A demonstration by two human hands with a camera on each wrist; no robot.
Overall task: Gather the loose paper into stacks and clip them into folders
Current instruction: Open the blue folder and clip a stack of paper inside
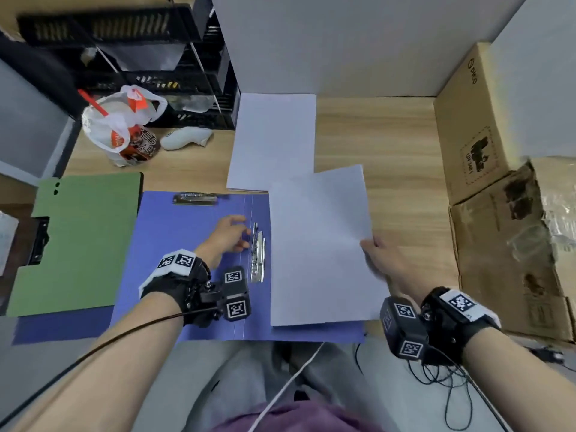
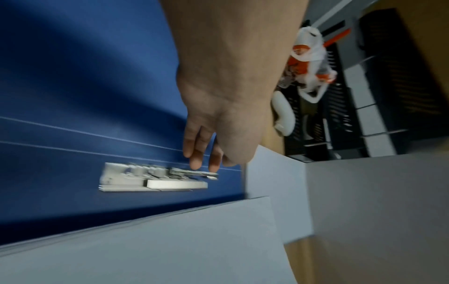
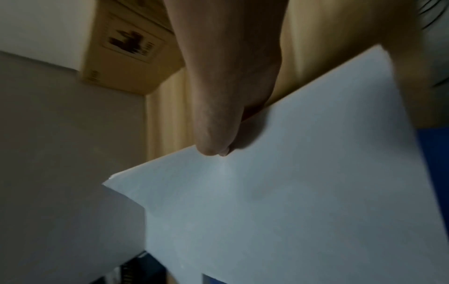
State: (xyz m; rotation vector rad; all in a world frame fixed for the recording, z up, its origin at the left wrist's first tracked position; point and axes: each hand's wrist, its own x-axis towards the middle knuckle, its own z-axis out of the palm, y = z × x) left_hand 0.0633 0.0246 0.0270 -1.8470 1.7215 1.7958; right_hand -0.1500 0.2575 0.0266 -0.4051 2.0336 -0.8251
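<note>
Blue folder (image 1: 187, 244) lies open, centre of the head frame, on the wood desk (image 1: 389, 151). Right hand (image 1: 389, 260) pinches the right edge of a white paper stack (image 1: 318, 244), thumb on top; the sheets sit over the folder's right half, near corner looks slightly lifted. Left hand (image 1: 227, 235) is over the folder spine, fingers (image 2: 196, 153) loosely extended, tips at the top of the metal clip (image 1: 258, 254); wrist view is blurred, so contact is probable, not certain. Nothing gripped. Second paper pile (image 1: 274, 141) sits upper centre, just behind the folder. Green folder (image 1: 78, 244) at left, closed, partly overlapping the blue one. Cardboard box (image 1: 483, 135) along the right edge.
</note>
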